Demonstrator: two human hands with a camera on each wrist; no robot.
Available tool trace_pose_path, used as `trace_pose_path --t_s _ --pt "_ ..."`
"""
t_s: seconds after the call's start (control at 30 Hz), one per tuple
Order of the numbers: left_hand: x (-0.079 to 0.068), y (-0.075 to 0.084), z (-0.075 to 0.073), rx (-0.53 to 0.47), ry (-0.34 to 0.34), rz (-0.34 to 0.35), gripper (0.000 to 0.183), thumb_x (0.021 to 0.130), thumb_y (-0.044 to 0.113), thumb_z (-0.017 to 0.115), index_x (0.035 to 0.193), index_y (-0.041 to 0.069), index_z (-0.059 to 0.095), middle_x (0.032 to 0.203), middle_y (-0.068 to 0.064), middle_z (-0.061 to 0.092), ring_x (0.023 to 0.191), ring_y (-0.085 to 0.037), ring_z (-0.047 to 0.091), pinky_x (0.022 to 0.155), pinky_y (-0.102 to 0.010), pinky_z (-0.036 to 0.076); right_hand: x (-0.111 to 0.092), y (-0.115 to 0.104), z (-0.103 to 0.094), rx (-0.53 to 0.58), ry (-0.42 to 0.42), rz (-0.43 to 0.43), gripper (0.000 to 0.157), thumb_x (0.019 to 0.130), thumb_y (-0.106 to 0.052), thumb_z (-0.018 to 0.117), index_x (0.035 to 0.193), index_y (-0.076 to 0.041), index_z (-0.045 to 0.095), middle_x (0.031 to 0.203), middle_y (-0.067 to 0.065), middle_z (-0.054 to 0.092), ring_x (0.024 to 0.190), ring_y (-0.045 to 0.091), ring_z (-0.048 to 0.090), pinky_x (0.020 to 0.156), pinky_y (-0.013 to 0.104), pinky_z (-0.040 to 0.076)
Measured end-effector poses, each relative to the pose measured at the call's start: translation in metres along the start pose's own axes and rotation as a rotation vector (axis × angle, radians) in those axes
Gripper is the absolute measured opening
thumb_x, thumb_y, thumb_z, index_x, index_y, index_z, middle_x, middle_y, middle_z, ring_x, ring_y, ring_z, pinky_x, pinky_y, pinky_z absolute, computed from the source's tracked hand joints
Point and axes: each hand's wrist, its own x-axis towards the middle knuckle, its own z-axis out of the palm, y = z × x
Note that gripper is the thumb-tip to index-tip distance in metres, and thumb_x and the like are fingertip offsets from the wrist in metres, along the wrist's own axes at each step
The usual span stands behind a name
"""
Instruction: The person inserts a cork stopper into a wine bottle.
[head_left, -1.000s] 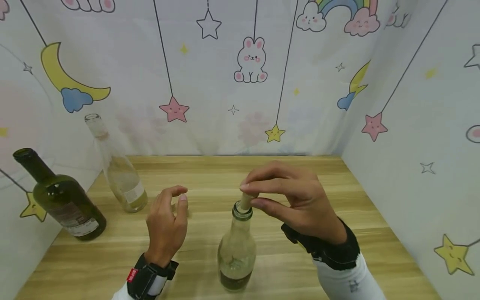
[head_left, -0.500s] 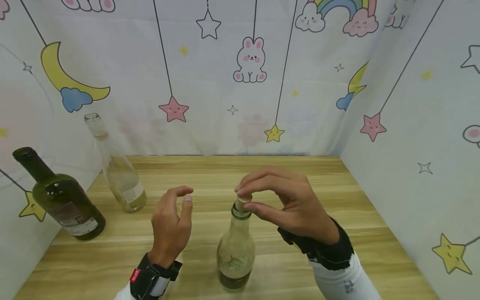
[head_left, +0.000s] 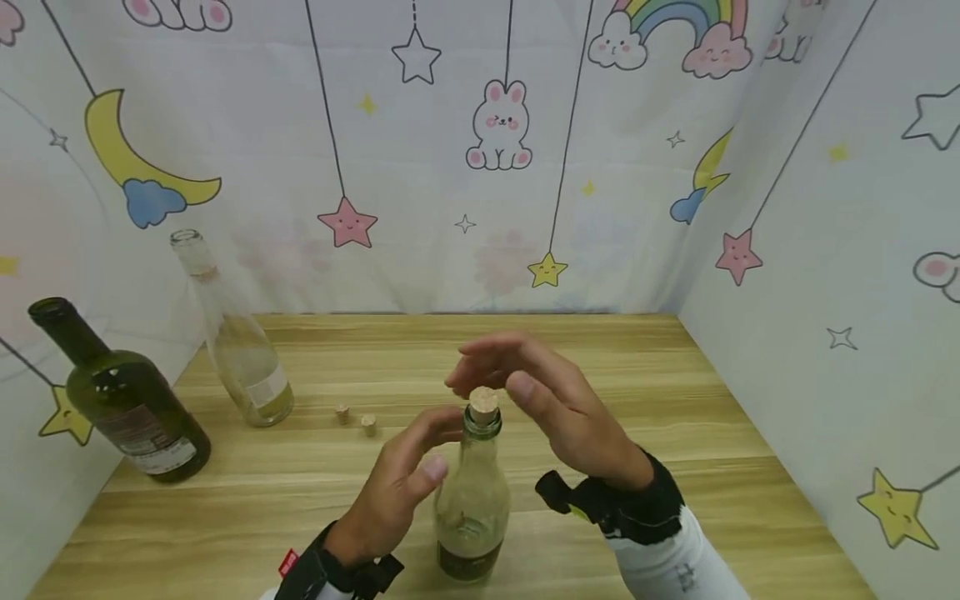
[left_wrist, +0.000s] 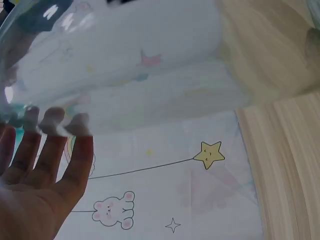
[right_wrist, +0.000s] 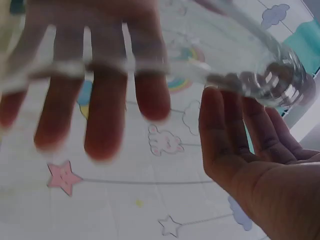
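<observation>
A clear greenish bottle stands upright on the table, with a pale cork seated in its mouth and its top sticking out. Beside the neck, my left hand has loosely bent fingers that reach behind the glass; its thumb is apart from the bottle. My right hand hovers just right of the cork, thumb raised and fingers extended behind it, holding nothing. The right wrist view shows the right hand by the bottle's neck, with the left hand's fingers lower behind the glass. Whether the left fingertips touch the bottle I cannot tell.
Two small corks, one and another, stand on the wooden table. To the left are a dark green bottle and a clear bottle, both uncorked. A patterned curtain encloses the back and sides.
My right hand has let go of the cork, which now sits in the bottle's mouth. The left hand has moved right to the bottle, uncovering the two small corks.
</observation>
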Motion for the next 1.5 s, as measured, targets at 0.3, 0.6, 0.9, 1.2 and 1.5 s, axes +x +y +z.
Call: trace_pose_path --t_s 0.3,0.6,0.9,1.2,1.5 --pt "-0.001 -0.008 0.03 -0.003 -0.027 0.035 0.074 0.087 0.008 0.072 0.15 0.007 0.035 0.151 -0.009 0.045 0.135 -0.021 0.047 0.106 -0.031 0.047 -0.001 0.014 0.02 0.409 -0.068 0.156 0.063 0.109 -0.036 0.024 0.12 0.023 0.046 0.092 0.013 0.066 0.091 0.02 0.066 0.084 0.028 0.053" --pt "-0.003 -0.008 0.049 0.088 0.03 -0.072 0.023 0.083 0.006 0.078 0.088 0.007 0.055 0.083 0.0 0.051 0.078 -0.006 0.047 0.067 -0.021 0.042 -0.008 0.02 0.03 0.493 -0.043 0.212 0.068 0.1 -0.046 0.032 0.076 0.016 0.043 0.059 0.007 0.044 0.052 0.015 0.052 0.057 0.024 0.051" --pt "-0.003 -0.013 0.05 0.124 0.06 0.037 0.022 0.08 -0.001 0.075 0.088 0.007 0.057 0.088 -0.006 0.061 0.083 -0.007 0.054 0.069 -0.026 0.051 -0.007 0.019 0.037 0.428 0.021 0.177 0.049 0.097 -0.026 0.027 0.071 0.013 0.04 0.054 0.014 0.037 0.045 0.017 0.042 0.055 0.028 0.052" --pt "-0.006 -0.014 0.052 0.172 0.093 0.044 0.021 0.08 -0.001 0.075 0.091 0.006 0.058 0.084 -0.008 0.06 0.076 -0.015 0.055 0.067 -0.029 0.051 -0.006 0.021 0.041 0.425 0.029 0.109 0.044 0.097 -0.019 0.025 0.072 0.013 0.039 0.053 0.021 0.032 0.045 0.016 0.04 0.046 0.025 0.045" --pt "-0.002 -0.013 0.053 0.173 0.082 0.04 0.02 0.082 0.002 0.075 0.091 0.008 0.058 0.086 -0.005 0.061 0.081 -0.01 0.055 0.071 -0.026 0.053 -0.009 0.02 0.039 0.374 0.051 0.097 0.043 0.099 -0.019 0.027 0.073 0.013 0.041 0.053 0.026 0.033 0.045 0.017 0.041 0.046 0.023 0.044"
